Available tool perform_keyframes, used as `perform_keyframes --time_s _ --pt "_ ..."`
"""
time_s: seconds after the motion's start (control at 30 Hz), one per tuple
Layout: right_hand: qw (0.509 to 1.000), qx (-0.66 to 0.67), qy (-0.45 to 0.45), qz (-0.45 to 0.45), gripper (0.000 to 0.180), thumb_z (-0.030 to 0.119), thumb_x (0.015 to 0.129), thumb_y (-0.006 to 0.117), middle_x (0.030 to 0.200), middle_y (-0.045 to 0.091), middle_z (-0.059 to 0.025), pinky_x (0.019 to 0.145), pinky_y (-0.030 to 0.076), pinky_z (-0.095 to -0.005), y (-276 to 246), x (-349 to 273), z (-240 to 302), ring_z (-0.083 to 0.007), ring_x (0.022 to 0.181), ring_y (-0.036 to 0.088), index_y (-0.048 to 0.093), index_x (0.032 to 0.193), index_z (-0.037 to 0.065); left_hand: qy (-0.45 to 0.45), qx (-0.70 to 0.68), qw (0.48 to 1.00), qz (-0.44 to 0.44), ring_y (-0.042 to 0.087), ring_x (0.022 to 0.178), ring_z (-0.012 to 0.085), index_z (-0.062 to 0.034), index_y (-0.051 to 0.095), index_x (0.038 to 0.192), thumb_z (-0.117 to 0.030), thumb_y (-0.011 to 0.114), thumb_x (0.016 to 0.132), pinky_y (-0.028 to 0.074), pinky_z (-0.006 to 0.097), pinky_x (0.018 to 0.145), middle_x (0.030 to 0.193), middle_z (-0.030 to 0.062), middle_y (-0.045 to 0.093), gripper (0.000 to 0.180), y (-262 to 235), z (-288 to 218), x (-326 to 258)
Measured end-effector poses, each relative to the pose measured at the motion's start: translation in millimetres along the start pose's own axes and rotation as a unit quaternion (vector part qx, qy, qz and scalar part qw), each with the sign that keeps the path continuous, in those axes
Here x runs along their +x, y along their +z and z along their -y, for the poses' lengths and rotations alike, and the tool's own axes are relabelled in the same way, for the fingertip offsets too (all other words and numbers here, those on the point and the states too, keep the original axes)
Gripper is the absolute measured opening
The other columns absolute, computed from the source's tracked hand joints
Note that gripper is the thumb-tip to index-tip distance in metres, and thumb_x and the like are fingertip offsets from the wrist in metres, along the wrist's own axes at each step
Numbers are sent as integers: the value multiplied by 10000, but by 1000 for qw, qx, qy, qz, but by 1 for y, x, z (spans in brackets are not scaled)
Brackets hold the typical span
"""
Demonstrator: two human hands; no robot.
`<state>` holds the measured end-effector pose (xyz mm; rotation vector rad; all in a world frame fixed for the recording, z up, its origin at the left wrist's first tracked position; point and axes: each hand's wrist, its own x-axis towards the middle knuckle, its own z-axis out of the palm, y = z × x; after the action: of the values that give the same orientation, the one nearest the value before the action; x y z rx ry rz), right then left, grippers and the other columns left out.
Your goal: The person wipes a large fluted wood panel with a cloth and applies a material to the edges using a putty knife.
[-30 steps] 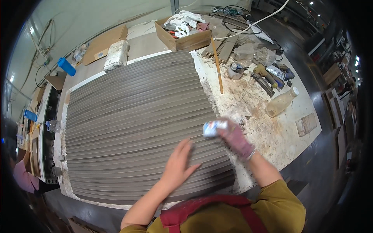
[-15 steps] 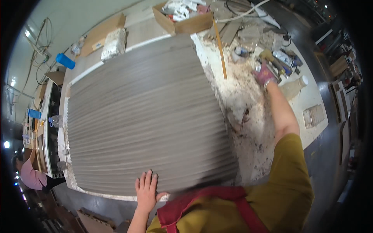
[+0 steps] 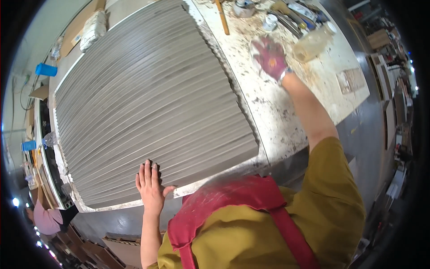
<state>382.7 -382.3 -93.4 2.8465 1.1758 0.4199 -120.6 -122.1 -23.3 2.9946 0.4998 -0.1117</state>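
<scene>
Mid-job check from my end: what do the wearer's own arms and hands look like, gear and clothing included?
The left hand is ungloved. The right hand wears a purplish-red glove with a small orange patch on its back and a greyish cuff. Both forearms are uncovered; the short, loose olive-mustard right sleeve covers the upper arm.

Workshop: stained workbench, scattered hand tools

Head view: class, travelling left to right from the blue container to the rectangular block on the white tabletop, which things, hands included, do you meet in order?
Blue container → white bundle → bare left hand → yellowish stick → gloved right hand → cloudy bottle → rectangular block.
</scene>
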Motion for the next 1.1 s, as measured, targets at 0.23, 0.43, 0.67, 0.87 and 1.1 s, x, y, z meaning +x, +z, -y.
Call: perform_keyframes --time_s 0.23,0.43,0.67,0.87,1.1 --pt "899 433 8 -65 452 369 961 477 1415 430 -151 1078 359 -410 -105 -50 104 -336 1317 393 489 1334 114 -2 -6 1000 -17 297 1375 369 -59 382 1412 -615 629 686 209 509 1100 1505 148 324 947 -1 0 -7" --pt "948 300 -81 -63 508 373 912 535 1444 413 -116 1097 311 -467 -165 -154 221 -305 1330 392 480 1363 144 9 -13 999 -37 304 1373 345 -57 405 1394 -584 671 678 217 494 1092 1497 138 338 927 0 2 -11" --pt "978 185 -91 34 525 426 896 508 1387 478 -88 1101 251 -460 -147 -161 310 -269 1306 421 493 1341 148 34 -60 997 -17 270 1394 347 -52 345 1425 -364 758 711 198 509 1113 1519 135 290 882 -13 94 -52" --pt "978 209 22 2 435 164 825 555 1228 570 -118 1025 337 -422 -128 -166 326 -297 1215 487 550 1253 85 -109 3 993 -45 242 1404 342 -154 384 1430 -473 705 734 194 549 1102 1541 100 254 830 -20 297 -159" --pt "988 143 8 -59 410 227 939 416 1326 494 -197 1058 302 -456 -139 -159 335 -366 1265 434 531 1294 59 -137 -9 987 -83 253 1398 326 -261 418 1409 -453 744 706 196 559 1100 1537 53 268 798 -4 356 -193"
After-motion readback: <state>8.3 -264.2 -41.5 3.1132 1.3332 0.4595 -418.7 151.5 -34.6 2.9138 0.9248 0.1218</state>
